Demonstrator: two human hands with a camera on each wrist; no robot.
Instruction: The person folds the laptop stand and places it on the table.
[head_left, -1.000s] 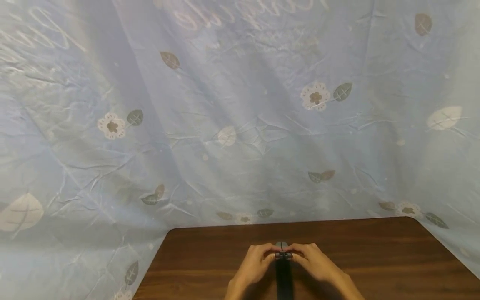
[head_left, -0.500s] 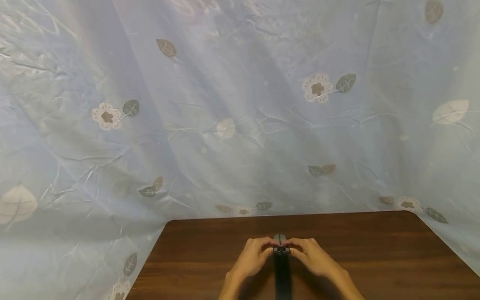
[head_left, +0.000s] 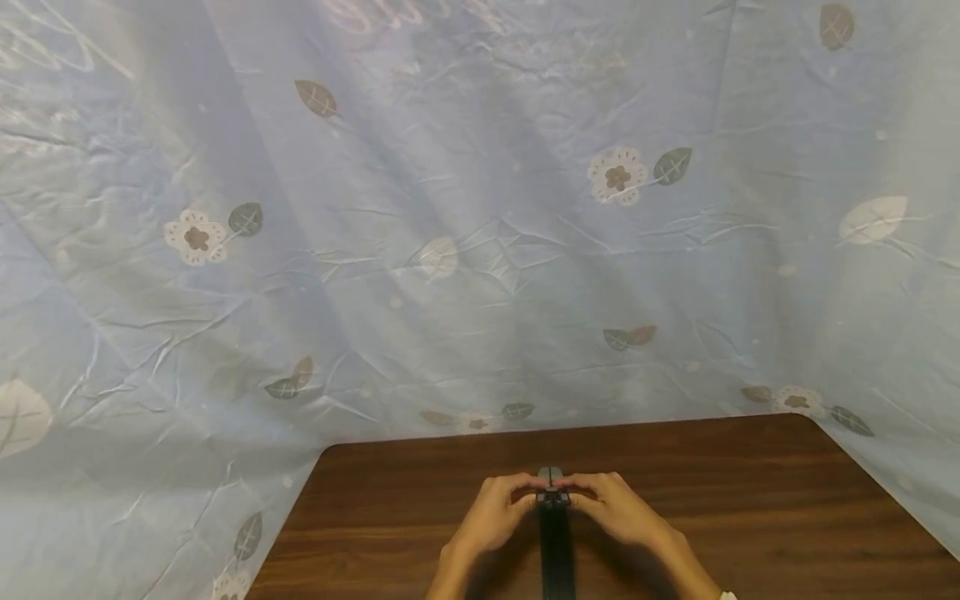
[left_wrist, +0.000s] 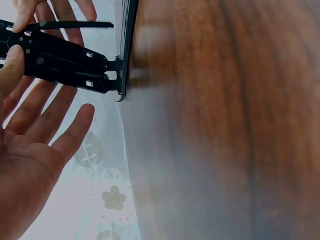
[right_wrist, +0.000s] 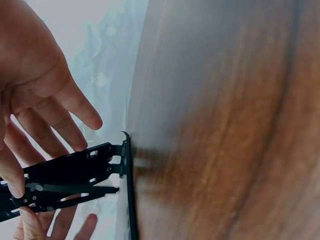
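A black hinged metal stand (head_left: 556, 550) stands on the wooden table, its long dark strip running toward me. A grey tip (head_left: 551, 474) shows at its far end. In the left wrist view, its slotted upright part (left_wrist: 60, 57) joins the flat base (left_wrist: 127, 50) at a hinge. My left hand (head_left: 487, 517) pinches the upright part from the left between thumb and fingers, the other fingers spread out. From the right, my right hand (head_left: 618, 512) pinches it at the same height, its thumb (right_wrist: 11, 172) on the metal. A thin bar (right_wrist: 75, 189) sticks out beside the upright part.
The brown wooden table (head_left: 405, 475) has rounded far corners. A pale blue cloth (head_left: 480, 317) printed with leaves and flowers hangs behind it and along both sides.
The head view has shifted slightly, so table and hands sit a little higher and further left. Both hands keep their hold on the stand, with no clear movement of it.
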